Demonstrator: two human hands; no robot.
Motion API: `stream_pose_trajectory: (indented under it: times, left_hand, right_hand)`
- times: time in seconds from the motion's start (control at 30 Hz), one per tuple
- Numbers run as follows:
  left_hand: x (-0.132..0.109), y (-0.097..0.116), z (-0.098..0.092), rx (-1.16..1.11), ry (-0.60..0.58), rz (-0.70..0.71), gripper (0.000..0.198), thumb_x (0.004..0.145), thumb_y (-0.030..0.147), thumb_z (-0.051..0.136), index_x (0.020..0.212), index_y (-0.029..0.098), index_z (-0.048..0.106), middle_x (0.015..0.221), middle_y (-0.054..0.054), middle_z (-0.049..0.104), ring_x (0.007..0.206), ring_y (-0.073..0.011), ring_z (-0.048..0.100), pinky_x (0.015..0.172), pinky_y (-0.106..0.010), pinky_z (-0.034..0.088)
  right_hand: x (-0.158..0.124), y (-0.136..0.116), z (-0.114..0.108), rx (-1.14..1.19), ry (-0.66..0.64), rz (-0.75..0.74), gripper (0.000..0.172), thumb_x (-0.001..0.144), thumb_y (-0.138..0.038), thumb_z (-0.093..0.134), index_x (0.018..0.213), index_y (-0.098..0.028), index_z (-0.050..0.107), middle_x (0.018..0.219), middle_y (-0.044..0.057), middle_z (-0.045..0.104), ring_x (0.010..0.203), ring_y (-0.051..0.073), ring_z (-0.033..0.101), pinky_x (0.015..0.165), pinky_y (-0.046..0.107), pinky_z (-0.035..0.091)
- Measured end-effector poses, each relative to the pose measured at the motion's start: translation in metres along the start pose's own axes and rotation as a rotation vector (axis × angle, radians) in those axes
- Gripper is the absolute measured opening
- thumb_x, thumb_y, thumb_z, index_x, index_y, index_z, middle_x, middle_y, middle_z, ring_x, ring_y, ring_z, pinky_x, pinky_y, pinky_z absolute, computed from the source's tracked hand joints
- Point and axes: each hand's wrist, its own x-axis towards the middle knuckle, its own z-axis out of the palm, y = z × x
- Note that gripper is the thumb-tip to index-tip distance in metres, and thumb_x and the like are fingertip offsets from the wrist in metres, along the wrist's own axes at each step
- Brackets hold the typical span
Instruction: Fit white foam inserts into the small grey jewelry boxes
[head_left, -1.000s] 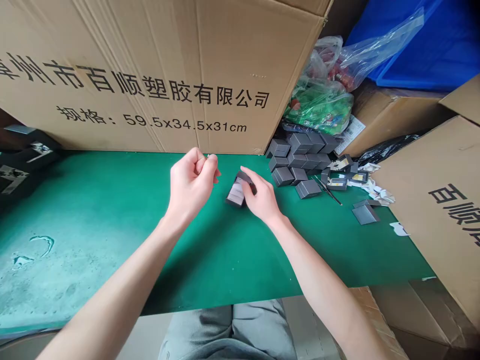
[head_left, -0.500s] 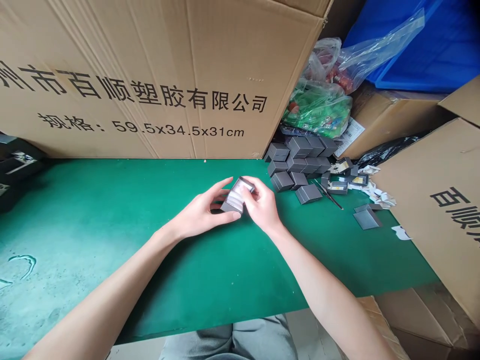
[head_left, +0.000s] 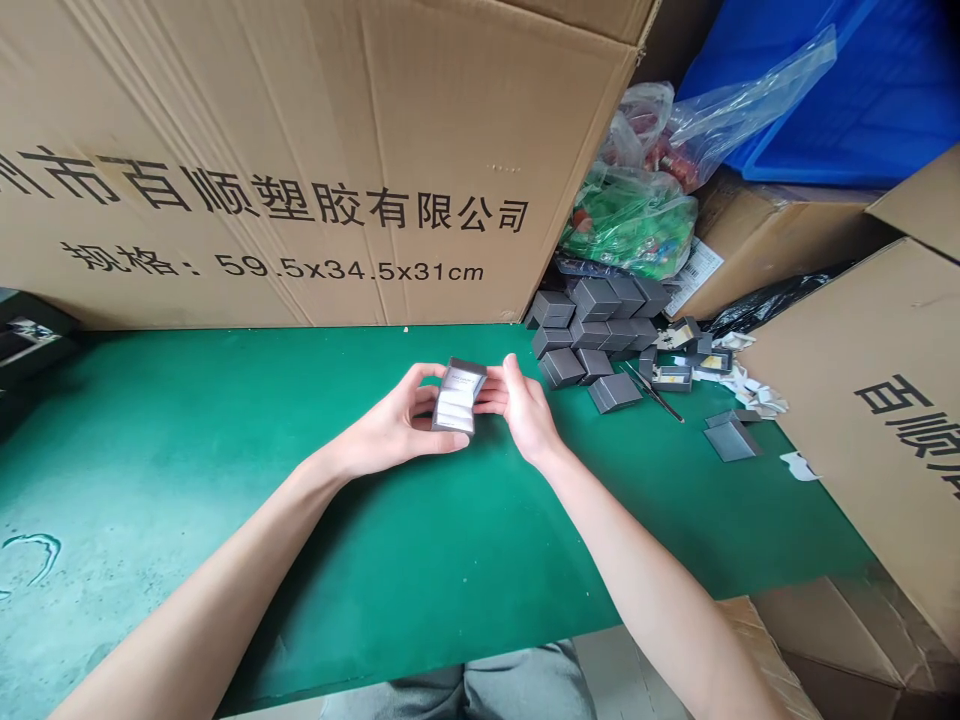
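Note:
My left hand [head_left: 394, 425] and my right hand [head_left: 521, 408] hold a small open dark grey gift box [head_left: 459, 397] above the green mat, its white padded inside facing up. The left fingers wrap its left side and underside. The right fingertips press against its right edge. Close to my right hand, a heap of closed dark grey boxes [head_left: 589, 335] lies stacked at the back of the mat. What sits inside the open box is too small to make out.
A large printed cardboard carton [head_left: 300, 170] stands along the mat's back edge. Behind the heap are plastic bags of green and red items [head_left: 630, 225] and a blue crate [head_left: 832, 100]. Open boxes, tweezers [head_left: 654, 393] and paper scraps [head_left: 754, 395] lie on the right.
The box has turned so its white inside faces me more fully, and it now sits between both hands. My left hand has come around its left side. My view has shifted slightly.

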Motion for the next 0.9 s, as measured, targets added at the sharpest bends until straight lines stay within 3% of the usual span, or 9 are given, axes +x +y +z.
stream_pose_trajectory:
  times: [0.17, 0.3, 0.43, 0.6, 0.73, 0.9]
  left_hand:
    - [0.001, -0.002, -0.001, -0.051, 0.04, 0.008, 0.068, 0.077, 0.031, 0.086, 0.126, 0.028, 0.04, 0.121, -0.009, 0.071, 0.113, -0.0258, 0.069, 0.098, -0.045, 0.056]
    - [0.003, -0.003, 0.002, -0.057, 0.123, 0.074, 0.075, 0.075, 0.03, 0.087, 0.13, 0.029, 0.037, 0.134, -0.012, 0.065, 0.123, -0.0295, 0.065, 0.103, -0.05, 0.054]
    - [0.003, -0.002, 0.004, 0.046, 0.247, 0.129, 0.076, 0.073, 0.031, 0.089, 0.127, 0.03, 0.035, 0.13, -0.008, 0.065, 0.109, -0.0253, 0.07, 0.097, -0.046, 0.056]
    - [0.002, -0.003, 0.01, 0.184, 0.276, 0.21, 0.071, 0.075, 0.032, 0.086, 0.124, 0.03, 0.035, 0.121, -0.006, 0.068, 0.095, -0.0201, 0.069, 0.083, -0.037, 0.057]
    - [0.001, -0.005, 0.018, 0.228, 0.269, 0.255, 0.07, 0.076, 0.031, 0.085, 0.125, 0.029, 0.035, 0.124, -0.008, 0.068, 0.097, -0.0207, 0.069, 0.075, -0.032, 0.057]
    - [0.001, -0.005, 0.025, 0.293, 0.288, 0.275, 0.07, 0.076, 0.032, 0.086, 0.126, 0.028, 0.037, 0.127, -0.009, 0.069, 0.1, -0.0228, 0.071, 0.081, -0.035, 0.058]
  right_hand:
    - [-0.001, 0.001, 0.003, -0.012, -0.021, -0.039, 0.066, 0.093, -0.077, 0.044, 0.099, -0.017, 0.07, 0.092, 0.011, 0.076, 0.084, 0.022, 0.075, 0.064, 0.031, 0.064]
    - [-0.004, -0.005, 0.004, -0.024, -0.025, -0.065, 0.049, 0.089, -0.065, 0.064, 0.105, -0.02, 0.069, 0.097, 0.006, 0.076, 0.086, 0.019, 0.074, 0.066, 0.028, 0.064]
    - [-0.009, -0.015, 0.001, -0.004, -0.144, 0.09, 0.047, 0.089, -0.063, 0.067, 0.109, -0.02, 0.067, 0.085, 0.004, 0.075, 0.071, 0.018, 0.075, 0.057, 0.026, 0.063]
    - [-0.014, -0.022, 0.002, 0.029, -0.301, 0.222, 0.046, 0.093, -0.062, 0.062, 0.107, -0.019, 0.067, 0.083, 0.005, 0.075, 0.068, 0.017, 0.075, 0.052, 0.022, 0.06]
    - [-0.014, -0.019, 0.006, 0.037, -0.255, 0.192, 0.041, 0.093, -0.055, 0.065, 0.115, -0.019, 0.065, 0.089, 0.005, 0.075, 0.069, 0.015, 0.072, 0.052, 0.022, 0.06]
    - [-0.015, -0.014, 0.008, 0.035, -0.227, 0.152, 0.04, 0.092, -0.05, 0.067, 0.119, -0.021, 0.063, 0.089, 0.003, 0.074, 0.07, 0.015, 0.068, 0.051, 0.022, 0.058]
